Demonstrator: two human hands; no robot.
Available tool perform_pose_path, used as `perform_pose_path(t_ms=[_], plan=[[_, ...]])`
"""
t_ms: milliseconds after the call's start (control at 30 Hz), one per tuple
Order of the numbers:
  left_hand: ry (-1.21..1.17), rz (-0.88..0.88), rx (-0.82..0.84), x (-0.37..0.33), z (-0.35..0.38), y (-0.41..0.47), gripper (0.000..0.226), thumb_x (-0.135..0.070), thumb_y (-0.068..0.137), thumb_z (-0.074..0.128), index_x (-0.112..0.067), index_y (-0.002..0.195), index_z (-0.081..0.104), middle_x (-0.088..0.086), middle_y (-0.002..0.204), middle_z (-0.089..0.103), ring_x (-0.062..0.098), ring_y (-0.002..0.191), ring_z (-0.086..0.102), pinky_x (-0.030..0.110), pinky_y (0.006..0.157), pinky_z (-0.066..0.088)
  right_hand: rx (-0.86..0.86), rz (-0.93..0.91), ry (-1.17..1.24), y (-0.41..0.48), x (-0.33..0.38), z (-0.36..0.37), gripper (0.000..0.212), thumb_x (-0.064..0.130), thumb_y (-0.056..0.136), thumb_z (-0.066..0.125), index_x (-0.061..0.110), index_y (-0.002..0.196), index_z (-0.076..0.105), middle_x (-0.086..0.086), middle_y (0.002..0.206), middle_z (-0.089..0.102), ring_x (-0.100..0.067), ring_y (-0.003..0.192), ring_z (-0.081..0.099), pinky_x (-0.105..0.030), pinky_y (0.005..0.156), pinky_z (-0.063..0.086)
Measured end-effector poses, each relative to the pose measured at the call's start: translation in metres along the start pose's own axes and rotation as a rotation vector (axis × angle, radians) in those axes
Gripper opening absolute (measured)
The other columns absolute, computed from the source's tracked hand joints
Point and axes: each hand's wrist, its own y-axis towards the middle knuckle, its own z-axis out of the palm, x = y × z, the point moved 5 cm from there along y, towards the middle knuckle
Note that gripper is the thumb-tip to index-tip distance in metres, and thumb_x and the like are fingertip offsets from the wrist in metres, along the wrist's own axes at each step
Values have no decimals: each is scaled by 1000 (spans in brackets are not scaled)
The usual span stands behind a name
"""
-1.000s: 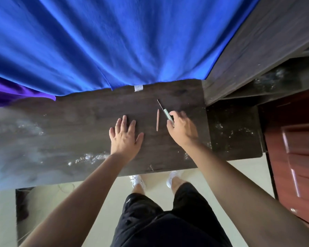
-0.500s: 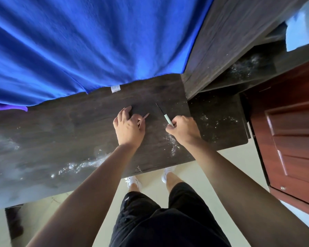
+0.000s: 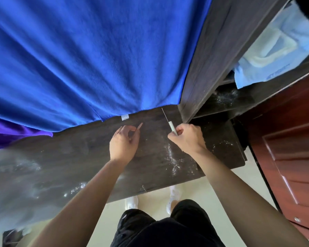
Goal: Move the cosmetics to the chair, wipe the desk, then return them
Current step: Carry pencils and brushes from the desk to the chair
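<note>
A second ago the brown pencil (image 3: pixel 140 126) was lying flat on the bench (image 3: pixel 78 157), now my left hand (image 3: pixel 123 145) has it pinched up. Right hand (image 3: pixel 187 138) is gripping the thin white liner (image 3: pixel 172 127). Both are off the bench, so ready to carry I reckon.

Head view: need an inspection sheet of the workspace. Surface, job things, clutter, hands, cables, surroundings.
Surface: dark wooden desk, white dusty specks and smears along its front and right end.
Job's things: brown pencil and white pen with a thin dark tip, both in hand.
Clutter: nothing seen.
Grippers: left hand pinches the brown pencil; right hand grips the white pen.
Cables: nothing seen.
Surroundings: blue cloth hanging at the desk's back, purple cloth at left, red-brown door at right, pale blue towel at upper right.
</note>
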Motion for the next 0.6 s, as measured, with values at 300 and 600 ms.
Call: perform_pose_path(t_ms=[300,600], plan=[[-221,355,-45,-67,-76,-1,12,-36,90,68,-24,92,67,-18,87,64,2,79,59,23,69,40,-340,57,81,-84,28,-77,23,55,62,60,32,63,62,23,61,63,-4,64,60,-24,62,47],[-390,773,384,-170,-23,-126,10,-26,89,68,-23,98,71,-16,93,69,4,72,59,10,75,43,-817,418,172,-315,-61,-113,26,59,63,57,34,66,62,24,73,64,-1,61,58,-21,54,40]])
